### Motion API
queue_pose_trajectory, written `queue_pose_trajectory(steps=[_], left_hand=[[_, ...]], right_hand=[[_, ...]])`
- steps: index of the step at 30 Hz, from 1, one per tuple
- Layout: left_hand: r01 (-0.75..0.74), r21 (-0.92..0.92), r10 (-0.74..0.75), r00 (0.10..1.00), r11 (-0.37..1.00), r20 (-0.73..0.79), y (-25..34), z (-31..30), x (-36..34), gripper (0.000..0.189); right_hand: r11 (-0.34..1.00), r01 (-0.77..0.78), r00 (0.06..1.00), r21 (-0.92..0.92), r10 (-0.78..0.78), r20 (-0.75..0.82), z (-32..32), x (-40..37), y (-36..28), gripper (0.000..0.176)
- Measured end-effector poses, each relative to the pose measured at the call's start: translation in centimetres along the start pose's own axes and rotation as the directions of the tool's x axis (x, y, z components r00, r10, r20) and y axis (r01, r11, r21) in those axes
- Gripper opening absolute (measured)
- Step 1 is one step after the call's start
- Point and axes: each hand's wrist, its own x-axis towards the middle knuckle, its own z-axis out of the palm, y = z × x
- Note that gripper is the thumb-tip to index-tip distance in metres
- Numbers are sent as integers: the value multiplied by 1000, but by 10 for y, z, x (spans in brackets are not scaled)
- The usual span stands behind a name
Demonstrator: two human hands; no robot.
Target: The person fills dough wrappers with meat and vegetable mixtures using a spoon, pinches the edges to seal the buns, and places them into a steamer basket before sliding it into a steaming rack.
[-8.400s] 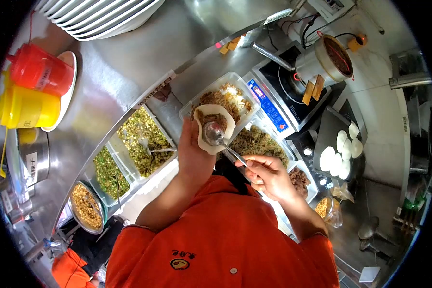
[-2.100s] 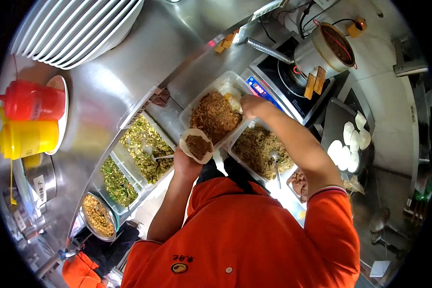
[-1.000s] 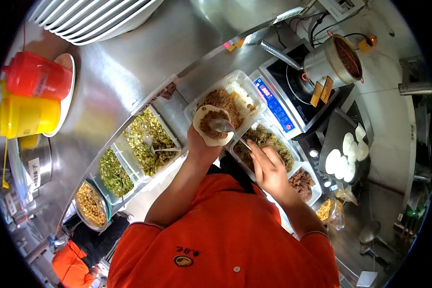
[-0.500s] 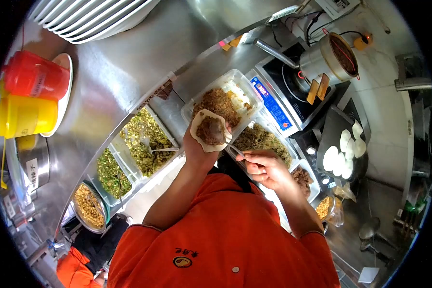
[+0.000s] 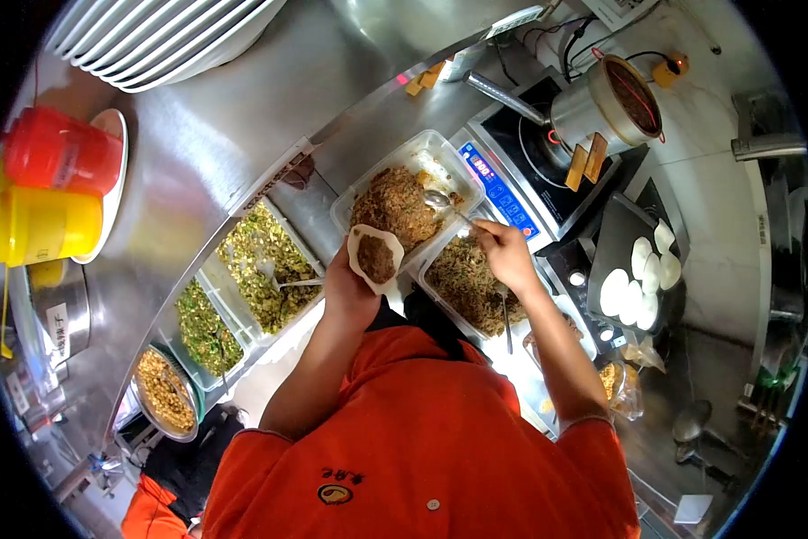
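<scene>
My left hand [image 5: 348, 286] holds a round dough wrapper [image 5: 389, 235] with brown filling [image 5: 375, 259] at its middle, over the near left edge of a clear tub [image 5: 342, 210]. That tub contains a mound of brown minced filling [image 5: 391, 206]. My right hand [image 5: 505, 251] is closed on the handle of a metal spoon [image 5: 437, 200], whose bowl lies inside the tub, right of the mound. Beneath my right hand is a second tub of darker, green-flecked filling [image 5: 467, 286], with another spoon [image 5: 507, 325] in it.
Tubs of green filling [image 5: 274, 260] and a bowl of yellow pieces [image 5: 165, 393] are at left. At right are an induction cooker [image 5: 532, 144] with a pot [image 5: 602, 103], and a dark griddle [image 5: 612, 235] with white rounds. A person's orange sleeve [image 5: 150, 510] shows at lower left.
My right hand has moved up and right, taking the spoon from the wrapper into the tub. My left hand with the wrapper has shifted slightly left, and the filling looks flatter.
</scene>
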Motion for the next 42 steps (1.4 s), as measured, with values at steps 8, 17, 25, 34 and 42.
queue_pose_trajectory(steps=[8, 17, 25, 34, 42], left_hand=[[123, -156, -126, 992, 980, -13, -4, -14, -7, 43], [132, -125, -133, 991, 983, 3, -8, -4, -18, 42], [160, -93, -160, 987, 983, 6, -7, 23, -28, 47], [218, -24, -218, 976, 976, 20, -3, 12, -34, 43], [249, 170, -259, 965, 953, 43, 0, 5, -44, 37]], right_hand=[[444, 371, 915, -816, -326, 238, 29, 86, 34, 33], [782, 322, 913, -534, -406, -45, 32, 43, -14, 24], [914, 245, 954, 322, -287, 88, 53, -49, -62, 23], [961, 209, 971, 182, -226, 80, 48, -61, -72, 19], [958, 125, 936, 257, -200, 289, 48, -57, -72, 24]])
